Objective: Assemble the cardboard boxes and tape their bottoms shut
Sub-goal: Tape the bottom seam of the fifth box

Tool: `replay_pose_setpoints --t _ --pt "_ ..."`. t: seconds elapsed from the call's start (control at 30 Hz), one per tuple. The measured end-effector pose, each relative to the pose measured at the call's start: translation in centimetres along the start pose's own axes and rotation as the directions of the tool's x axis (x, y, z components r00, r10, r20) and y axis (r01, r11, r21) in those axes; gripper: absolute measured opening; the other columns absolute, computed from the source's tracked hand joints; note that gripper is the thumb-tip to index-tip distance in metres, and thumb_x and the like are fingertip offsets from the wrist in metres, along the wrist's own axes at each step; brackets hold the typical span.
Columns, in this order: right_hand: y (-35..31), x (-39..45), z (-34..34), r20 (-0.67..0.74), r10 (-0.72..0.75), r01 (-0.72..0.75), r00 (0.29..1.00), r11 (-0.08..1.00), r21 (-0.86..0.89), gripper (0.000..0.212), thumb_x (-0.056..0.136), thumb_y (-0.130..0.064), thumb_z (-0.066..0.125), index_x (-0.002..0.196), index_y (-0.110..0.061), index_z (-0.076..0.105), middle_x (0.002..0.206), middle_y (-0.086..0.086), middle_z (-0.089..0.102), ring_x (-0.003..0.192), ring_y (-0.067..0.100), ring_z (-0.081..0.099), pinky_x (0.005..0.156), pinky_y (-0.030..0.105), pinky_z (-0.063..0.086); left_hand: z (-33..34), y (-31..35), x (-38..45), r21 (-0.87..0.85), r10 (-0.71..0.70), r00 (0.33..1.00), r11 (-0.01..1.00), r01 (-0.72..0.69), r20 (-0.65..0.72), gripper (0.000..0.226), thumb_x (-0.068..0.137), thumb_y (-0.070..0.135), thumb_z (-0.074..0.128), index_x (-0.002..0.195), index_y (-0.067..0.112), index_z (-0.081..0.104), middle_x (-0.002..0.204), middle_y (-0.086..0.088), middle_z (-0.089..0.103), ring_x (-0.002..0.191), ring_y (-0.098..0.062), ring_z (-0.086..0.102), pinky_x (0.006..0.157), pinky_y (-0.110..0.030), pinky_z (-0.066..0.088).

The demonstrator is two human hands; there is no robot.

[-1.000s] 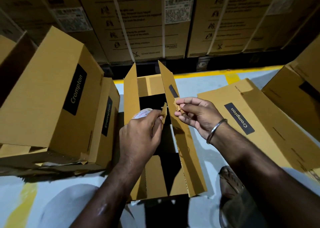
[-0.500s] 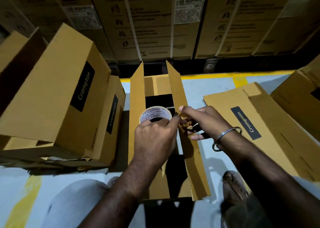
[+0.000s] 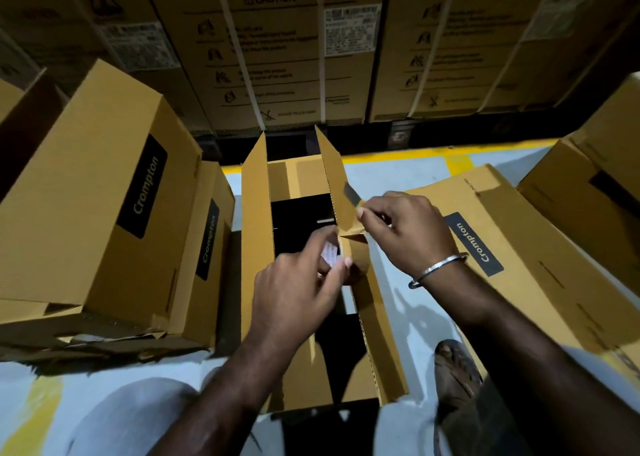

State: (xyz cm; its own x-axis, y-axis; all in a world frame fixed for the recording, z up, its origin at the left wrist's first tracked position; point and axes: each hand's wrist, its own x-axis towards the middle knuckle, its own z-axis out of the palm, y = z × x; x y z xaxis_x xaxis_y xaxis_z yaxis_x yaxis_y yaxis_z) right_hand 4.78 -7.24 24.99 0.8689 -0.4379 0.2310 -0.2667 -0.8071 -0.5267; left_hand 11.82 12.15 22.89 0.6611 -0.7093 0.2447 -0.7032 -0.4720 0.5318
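An open cardboard box (image 3: 256, 233) stands on the floor between my knees, its long flaps upright and its inside dark. My left hand (image 3: 298, 289) grips a roll of brown packing tape (image 3: 349, 261) above the box, near the right flap (image 3: 377, 317). My right hand (image 3: 405, 230) pinches the loose end of the tape (image 3: 353, 227) and holds it stretched a short way from the roll, just over that flap. A metal bangle sits on my right wrist.
Two assembled Crompton boxes (image 3: 104, 195) lie stacked on the left. A flat Crompton carton (image 3: 512, 247) lies on the floor at right, with another box (image 3: 588, 192) behind it. A wall of large strapped cartons (image 3: 294, 50) fills the back. My foot (image 3: 453, 369) rests at lower right.
The roll has turned from face-up to edge-on in my left hand. My right hand has peeled the tape end free and pulled it up and to the right.
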Motion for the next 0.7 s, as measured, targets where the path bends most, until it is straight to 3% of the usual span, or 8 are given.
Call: replay_pose_setpoints --t 0.07,0.13,0.2,0.27,0.4,0.47,0.6,0.7 --pt "-0.3 -0.1 -0.4 0.050 -0.162 0.162 0.986 0.987 0.008 0.032 0.101 -0.044 0.048 0.092 -0.027 0.074 0.086 -0.007 0.064 0.076 0.019 0.060 0.060 0.038 0.048 -0.2 -0.4 0.5 -0.163 -0.171 0.985 0.973 0.162 -0.037 0.040 0.101 0.058 0.047 0.137 0.041 0.054 0.083 0.015 0.071 0.070 -0.002 0.069 0.056 -0.028 0.058" --pt "-0.6 -0.4 -0.4 0.080 -0.259 0.254 0.962 0.965 0.067 0.031 0.103 -0.042 0.048 0.101 -0.027 0.075 0.094 -0.009 0.064 0.081 0.017 0.060 0.063 0.040 0.049 -0.8 -1.1 1.1 -0.415 -0.364 0.928 0.859 0.300 -0.083 0.028 0.104 0.047 0.051 0.125 0.034 0.063 0.080 0.012 0.073 0.074 -0.004 0.071 0.064 -0.031 0.059" --pt "-0.9 -0.5 -0.4 0.059 -0.310 0.298 0.949 0.942 0.151 0.027 0.105 -0.035 0.052 0.107 -0.023 0.076 0.099 -0.006 0.064 0.085 0.017 0.061 0.065 0.041 0.049 -1.8 -2.1 1.7 -0.558 -0.489 0.863 0.754 0.346 -0.126 0.019 0.108 0.034 0.051 0.113 0.029 0.068 0.084 0.006 0.073 0.079 -0.005 0.070 0.071 -0.033 0.054" --pt "-1.5 -0.7 -0.6 0.024 -0.358 0.345 0.934 0.914 0.216 0.023 0.105 -0.028 0.056 0.111 -0.017 0.076 0.102 -0.004 0.064 0.088 0.017 0.062 0.069 0.041 0.050 -2.8 -3.0 2.2 -0.615 -0.539 0.840 0.686 0.390 -0.069 0.021 0.109 0.025 0.051 0.108 0.026 0.072 0.095 0.007 0.075 0.089 -0.003 0.068 0.077 -0.033 0.050" --pt "-2.0 -0.7 -1.4 -0.045 -0.398 0.392 0.916 0.868 0.304 0.021 0.104 -0.022 0.060 0.111 -0.010 0.077 0.101 0.000 0.066 0.091 0.020 0.065 0.072 0.043 0.051 -3.2 -3.0 2.4 -0.707 -0.418 0.858 0.507 0.493 0.299 0.033 0.110 0.039 0.044 0.125 0.027 0.071 0.121 0.011 0.075 0.123 -0.013 0.063 0.109 -0.047 0.046" --pt "-1.8 -0.7 -1.5 -0.047 -0.394 0.388 0.918 0.867 0.311 0.021 0.104 -0.022 0.061 0.110 -0.011 0.077 0.101 0.001 0.066 0.090 0.022 0.066 0.070 0.045 0.051 -2.9 -2.2 1.8 -0.722 -0.289 0.864 0.475 0.503 0.412 0.041 0.107 0.052 0.044 0.126 0.029 0.072 0.126 0.007 0.073 0.126 -0.019 0.061 0.114 -0.050 0.040" --pt "-0.7 -0.4 -1.7 -0.039 -0.374 0.373 0.927 0.901 0.220 0.022 0.103 -0.030 0.058 0.109 -0.020 0.077 0.100 -0.006 0.064 0.085 0.022 0.064 0.064 0.045 0.051 -2.6 -0.5 1.2 -0.691 -0.124 0.815 0.468 0.551 0.566 0.040 0.104 0.047 0.052 0.123 0.019 0.073 0.117 -0.003 0.075 0.112 -0.019 0.067 0.100 -0.036 0.049" --pt "0.1 -0.1 -1.7 -0.056 -0.342 0.346 0.938 0.933 0.096 0.026 0.103 -0.038 0.055 0.108 -0.023 0.076 0.098 -0.009 0.065 0.083 0.023 0.064 0.061 0.043 0.051 -2.4 -0.3 1.1 -0.687 -0.075 0.825 0.515 0.514 0.561 0.038 0.094 0.035 0.063 0.121 0.009 0.072 0.115 -0.010 0.076 0.108 -0.021 0.071 0.092 -0.026 0.056"
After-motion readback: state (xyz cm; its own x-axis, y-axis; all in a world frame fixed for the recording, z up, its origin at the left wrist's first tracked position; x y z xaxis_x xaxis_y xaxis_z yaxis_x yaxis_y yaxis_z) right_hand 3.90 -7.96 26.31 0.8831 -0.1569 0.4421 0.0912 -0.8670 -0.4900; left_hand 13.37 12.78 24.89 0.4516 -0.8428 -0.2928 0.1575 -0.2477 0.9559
